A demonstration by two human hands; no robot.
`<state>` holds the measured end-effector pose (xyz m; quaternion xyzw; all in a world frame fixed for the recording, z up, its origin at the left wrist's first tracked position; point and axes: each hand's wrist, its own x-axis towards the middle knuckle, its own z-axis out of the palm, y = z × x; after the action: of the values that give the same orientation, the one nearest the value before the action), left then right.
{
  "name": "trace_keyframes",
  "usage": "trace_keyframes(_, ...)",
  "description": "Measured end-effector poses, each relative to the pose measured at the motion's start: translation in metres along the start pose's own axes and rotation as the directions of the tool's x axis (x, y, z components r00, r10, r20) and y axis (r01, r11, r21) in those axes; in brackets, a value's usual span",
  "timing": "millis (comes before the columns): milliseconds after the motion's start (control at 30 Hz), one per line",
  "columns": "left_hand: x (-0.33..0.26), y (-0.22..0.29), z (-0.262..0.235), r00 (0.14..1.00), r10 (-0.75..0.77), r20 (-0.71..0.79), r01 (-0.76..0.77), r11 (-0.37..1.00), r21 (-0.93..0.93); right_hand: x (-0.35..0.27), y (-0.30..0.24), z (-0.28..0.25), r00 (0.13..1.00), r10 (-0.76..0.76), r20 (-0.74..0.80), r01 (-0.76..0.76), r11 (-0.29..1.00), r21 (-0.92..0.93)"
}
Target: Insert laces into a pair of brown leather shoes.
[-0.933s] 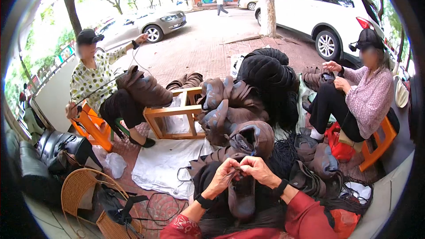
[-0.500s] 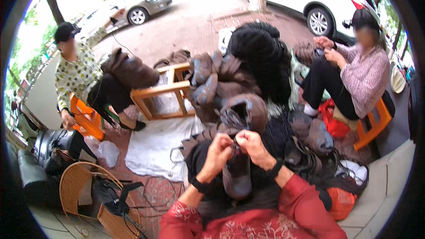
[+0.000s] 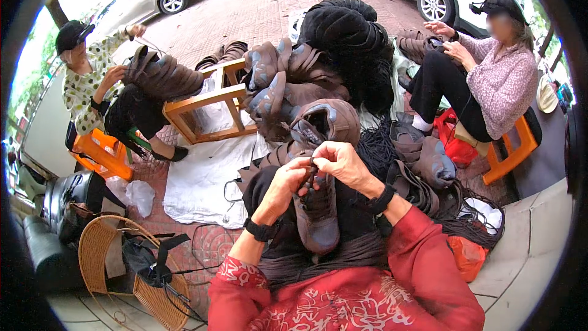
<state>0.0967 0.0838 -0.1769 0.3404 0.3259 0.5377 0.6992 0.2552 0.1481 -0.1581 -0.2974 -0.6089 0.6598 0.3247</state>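
Note:
A brown shoe upper (image 3: 317,224) with a grey-blue toe rests on my lap, its toe toward me. Above its lacing opening, my left hand (image 3: 286,187) and my right hand (image 3: 346,167) meet, fingers bent and pinched together. Between the fingertips is a thin dark shoelace (image 3: 312,175); its exact path is partly covered by the fingers. Just beyond my hands another brown upper (image 3: 337,119) shows its open collar. Dark laces (image 3: 361,254) lie in a bundle across my lap.
Piled brown uppers (image 3: 269,98) lean by an upturned wooden stool (image 3: 205,105). Behind stands a large black bundle (image 3: 349,43). One person (image 3: 92,86) sits at left, another (image 3: 499,79) at right, both handling uppers. A wicker chair (image 3: 101,251) is at lower left.
The view has shifted, so the scene sits higher and slightly left. My hands stay pinched together over the upper. The left person's lowered hand has come up to the stacked uppers.

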Motion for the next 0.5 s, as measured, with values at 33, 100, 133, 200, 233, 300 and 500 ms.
trace_keyframes(33,0.001,-0.003,-0.003,1.0,-0.016,-0.01,0.016,0.998,0.055,0.001,0.0,-0.002,1.0,-0.001,0.001,0.001,1.0,0.001)
trace_keyframes(100,0.001,-0.002,-0.002,0.999,-0.036,-0.021,0.038,0.993,0.111,0.004,-0.003,-0.005,0.994,-0.036,0.103,0.05,0.988,-0.145)
trace_keyframes(133,0.001,-0.003,-0.001,0.999,-0.031,-0.043,0.039,0.98,0.194,0.007,-0.006,-0.006,0.994,-0.007,0.105,0.035,0.963,-0.266)
trace_keyframes(200,0.002,-0.003,0.004,0.998,-0.033,-0.047,0.043,0.97,0.239,0.011,-0.005,-0.013,0.992,0.009,0.123,0.018,0.976,-0.217)
trace_keyframes(233,0.004,-0.005,0.004,0.998,-0.04,-0.042,0.049,0.97,0.238,0.011,-0.005,-0.015,0.989,0.022,0.149,0.004,0.986,-0.168)
trace_keyframes(300,0.007,-0.006,0.003,0.984,0.176,-0.007,-0.161,0.917,0.366,0.013,-0.01,-0.01,0.988,0.014,0.154,0.003,0.994,-0.113)
trace_keyframes(500,0.008,-0.011,-0.009,0.957,0.29,0.009,-0.221,0.708,0.671,0.008,-0.004,-0.002,0.991,-0.12,0.059,0.129,0.975,-0.183)
